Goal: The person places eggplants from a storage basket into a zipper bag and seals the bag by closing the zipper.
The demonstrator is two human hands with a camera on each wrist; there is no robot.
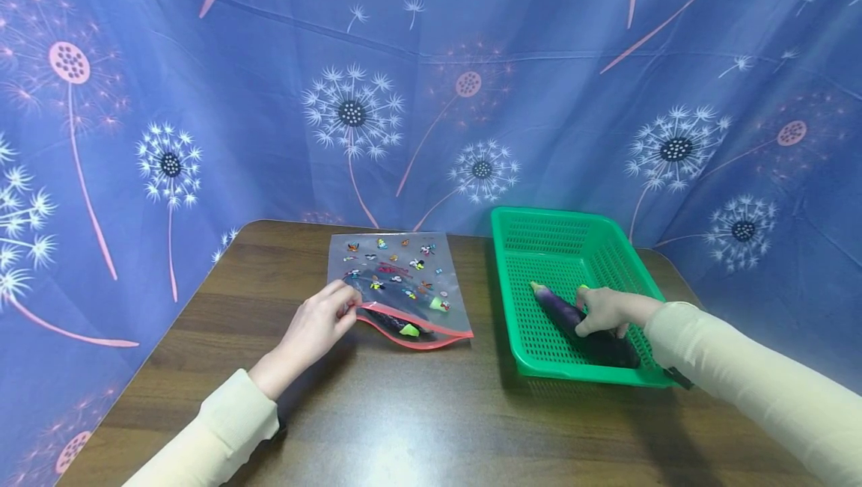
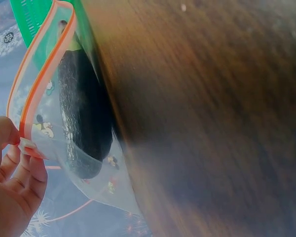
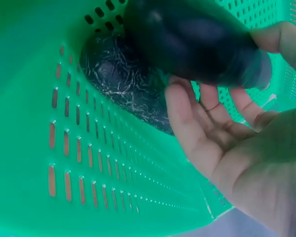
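eggplant, dark purple and glossy, lies slantwise in the green basket, its pale stem end toward the far left. the right hand grips it, thumb on one side and fingers curled on the other; whether it is lifted off the basket floor is hard to tell. it is likely fairly weighty for its width, firm with a little give, and its smooth skin could slip or bruise under a hard pinch. the thick middle, spanned by thumb and fingers, looks the best hold; the narrow stem end would leave the heavy end swinging.

well apart from that, the left hand pinches the red zip edge of a clear printed bag, whose mouth gapes toward the person. a bagged eggplant already lies inside and takes up room there. the bag is light and limp, so its mouth may sag without that pinch.

a second eggplant sits close beside the held one and could catch on it. the basket's wall stands between it and the bag on the wooden table.
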